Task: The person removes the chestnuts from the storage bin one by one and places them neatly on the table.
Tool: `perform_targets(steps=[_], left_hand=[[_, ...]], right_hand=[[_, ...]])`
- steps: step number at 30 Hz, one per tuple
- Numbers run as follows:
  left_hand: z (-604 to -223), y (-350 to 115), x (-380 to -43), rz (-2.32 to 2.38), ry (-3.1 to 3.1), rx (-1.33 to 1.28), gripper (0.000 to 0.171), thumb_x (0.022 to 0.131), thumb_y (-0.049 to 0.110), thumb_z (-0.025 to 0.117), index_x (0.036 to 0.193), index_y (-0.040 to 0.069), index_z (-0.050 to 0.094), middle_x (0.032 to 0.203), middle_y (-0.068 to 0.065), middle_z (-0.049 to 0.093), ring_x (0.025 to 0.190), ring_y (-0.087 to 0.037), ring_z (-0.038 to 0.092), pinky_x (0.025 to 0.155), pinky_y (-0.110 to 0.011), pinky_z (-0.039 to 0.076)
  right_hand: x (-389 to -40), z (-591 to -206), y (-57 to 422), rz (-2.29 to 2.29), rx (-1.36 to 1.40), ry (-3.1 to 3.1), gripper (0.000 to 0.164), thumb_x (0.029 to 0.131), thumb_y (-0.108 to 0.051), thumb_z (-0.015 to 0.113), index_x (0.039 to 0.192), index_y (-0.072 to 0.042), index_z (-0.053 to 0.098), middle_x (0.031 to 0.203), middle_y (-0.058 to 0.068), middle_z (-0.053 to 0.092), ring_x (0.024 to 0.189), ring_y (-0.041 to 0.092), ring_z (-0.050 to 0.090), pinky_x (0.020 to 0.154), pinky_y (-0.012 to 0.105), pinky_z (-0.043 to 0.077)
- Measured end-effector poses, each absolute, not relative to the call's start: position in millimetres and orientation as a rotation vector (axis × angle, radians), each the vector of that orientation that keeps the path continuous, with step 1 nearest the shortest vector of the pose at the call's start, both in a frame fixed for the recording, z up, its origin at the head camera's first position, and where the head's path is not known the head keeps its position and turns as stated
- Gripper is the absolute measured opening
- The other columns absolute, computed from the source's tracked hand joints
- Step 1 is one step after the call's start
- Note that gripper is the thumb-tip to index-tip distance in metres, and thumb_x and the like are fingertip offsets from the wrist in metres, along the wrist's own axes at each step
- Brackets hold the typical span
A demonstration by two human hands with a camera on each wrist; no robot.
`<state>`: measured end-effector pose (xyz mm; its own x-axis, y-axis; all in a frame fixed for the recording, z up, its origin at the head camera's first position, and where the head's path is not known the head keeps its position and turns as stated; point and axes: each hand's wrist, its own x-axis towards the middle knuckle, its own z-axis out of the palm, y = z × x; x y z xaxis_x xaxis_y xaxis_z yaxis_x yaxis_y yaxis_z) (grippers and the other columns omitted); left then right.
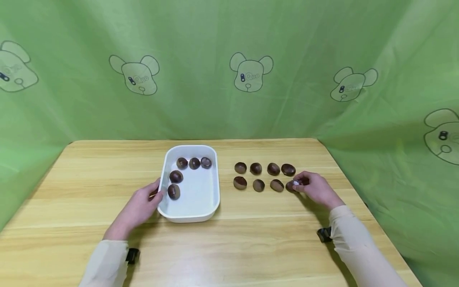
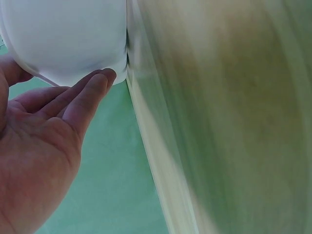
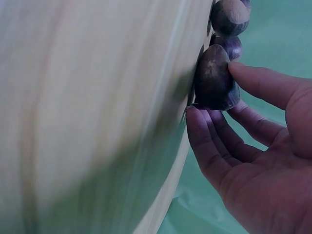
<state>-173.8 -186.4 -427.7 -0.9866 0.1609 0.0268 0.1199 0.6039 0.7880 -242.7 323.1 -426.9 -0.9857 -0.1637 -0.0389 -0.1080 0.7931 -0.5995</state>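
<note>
In the head view a white rectangular tray [image 1: 199, 217] stands left of the table's middle. My left hand [image 1: 143, 201] grips its left rim. Thumb at the edge and fingers against the outer wall show in the left wrist view, where the tray [image 2: 68, 39] fills the top corner. Several brown chestnuts lie inside along its back and left sides. To the right, several more form two rows on the table. My right hand [image 1: 317, 189] pinches the chestnut [image 3: 214, 80] at the right end of the front row, thumb on one side, fingertips on the other, close to the tabletop.
The wooden table [image 1: 229, 251] bears everything, and a green curtain [image 1: 201, 107] with mouse-head drawings hangs behind it and at both sides. Just behind the right hand sits the rightmost chestnut [image 1: 288, 170] of the back row. Each wrist wears a small black camera.
</note>
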Motion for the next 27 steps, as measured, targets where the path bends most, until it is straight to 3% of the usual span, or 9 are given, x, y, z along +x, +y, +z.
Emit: perform_targets(steps=[10, 17, 22, 27], left_hand=[[-427, -186, -173, 1.369, 2.761, 0.245, 0.052, 0.105, 0.019, 0.048, 0.150, -0.002, 0.033, 0.146, -0.026, 0.042, 0.125, -0.043, 0.049, 0.101, -0.048, 0.044], [-431, -180, -173, 1.358, 2.758, 0.242, 0.053, 0.104, 0.019, 0.048, 0.149, -0.004, 0.033, 0.144, -0.026, 0.043, 0.124, -0.043, 0.051, 0.100, -0.048, 0.045], [-431, -179, -172, 1.348, 2.755, 0.232, 0.053, 0.104, 0.019, 0.048, 0.150, -0.003, 0.033, 0.145, -0.025, 0.042, 0.124, -0.042, 0.050, 0.101, -0.048, 0.044], [-428, -184, -172, 1.333, 2.776, 0.229, 0.053, 0.105, 0.020, 0.047, 0.151, -0.001, 0.032, 0.146, -0.024, 0.042, 0.125, -0.042, 0.049, 0.102, -0.050, 0.043]], right_hand=[[-241, -427, 325, -0.977, -0.260, 2.899, 0.037, 0.091, -0.018, 0.071, 0.119, 0.005, 0.060, 0.103, 0.014, 0.066, 0.097, 0.032, 0.061, 0.088, 0.048, 0.049], [-230, -414, 327, -0.932, -0.150, 2.945, 0.052, 0.097, -0.027, 0.063, 0.131, 0.010, 0.049, 0.115, 0.024, 0.061, 0.105, 0.040, 0.058, 0.091, 0.056, 0.048], [-229, -389, 303, -0.966, -0.141, 3.033, 0.053, 0.099, -0.030, 0.059, 0.133, 0.009, 0.047, 0.116, 0.024, 0.059, 0.105, 0.039, 0.057, 0.088, 0.054, 0.050], [-231, -373, 255, -1.119, -0.351, 3.029, 0.045, 0.098, -0.022, 0.062, 0.131, 0.006, 0.051, 0.115, 0.021, 0.060, 0.104, 0.034, 0.059, 0.092, 0.051, 0.051]])
